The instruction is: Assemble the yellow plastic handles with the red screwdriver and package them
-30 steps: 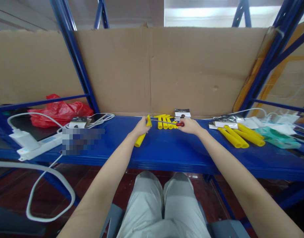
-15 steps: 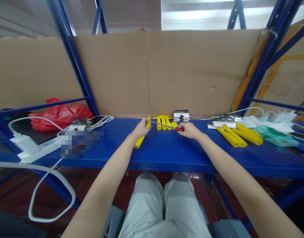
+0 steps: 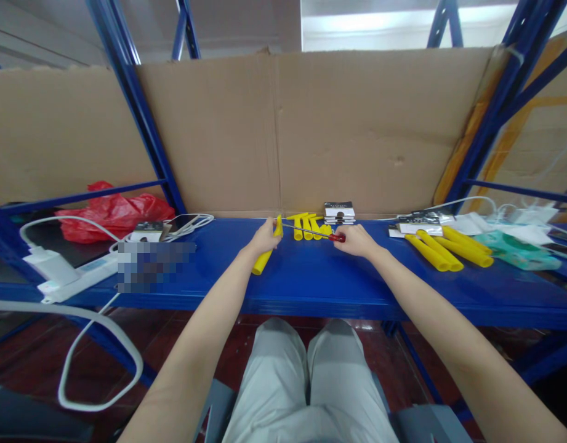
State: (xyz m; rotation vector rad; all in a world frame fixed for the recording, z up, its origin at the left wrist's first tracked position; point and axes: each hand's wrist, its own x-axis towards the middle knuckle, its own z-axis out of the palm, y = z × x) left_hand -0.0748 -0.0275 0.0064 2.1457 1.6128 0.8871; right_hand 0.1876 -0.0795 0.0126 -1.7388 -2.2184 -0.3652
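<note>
Wrapped in my left hand [image 3: 266, 236] is a yellow tube [image 3: 261, 263], tilted, with its wider lower end close to the blue shelf and its narrow top poking out above the fingers. My right hand [image 3: 356, 240] grips the red handle of a screwdriver [image 3: 318, 234]. Its long thin metal shaft points left, and the tip is at or very near the tube's upper part; whether it touches cannot be made out. Behind the shaft, several small yellow pieces [image 3: 308, 227] lie in a group on the shelf.
Black-and-white packets [image 3: 339, 213] are stacked against the cardboard wall [image 3: 218, 135]. More yellow tubes [image 3: 463, 249] lie at right beside packets and a green plastic wrapper [image 3: 518, 252]. At left are a red plastic bag [image 3: 119, 215], a white power strip [image 3: 80, 280] and cables. Blue posts flank the shelf [image 3: 320, 283].
The view has shifted very slightly. Both hands keep their hold, with the tube and screwdriver in nearly the same position to each other.
</note>
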